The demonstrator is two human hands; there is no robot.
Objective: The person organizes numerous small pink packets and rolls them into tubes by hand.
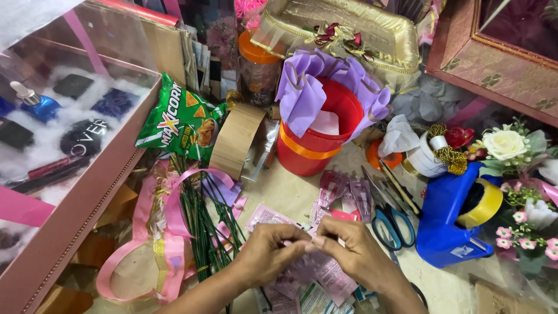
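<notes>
Cluttered tabletop [290,192]: red plastic bucket [317,136] with purple paper frill at back, blue tape dispenser [444,224] at right. Left hand [267,253] and right hand [354,250] meet at front centre, fingertips pinched narrow on a small pink foil sachet [308,264]. Step looks like folding or opening it; next calls for a steady two-sided pinch.

green snack bag [181,119] upper left (crumpled); pink sachets [343,195] centre.
</notes>
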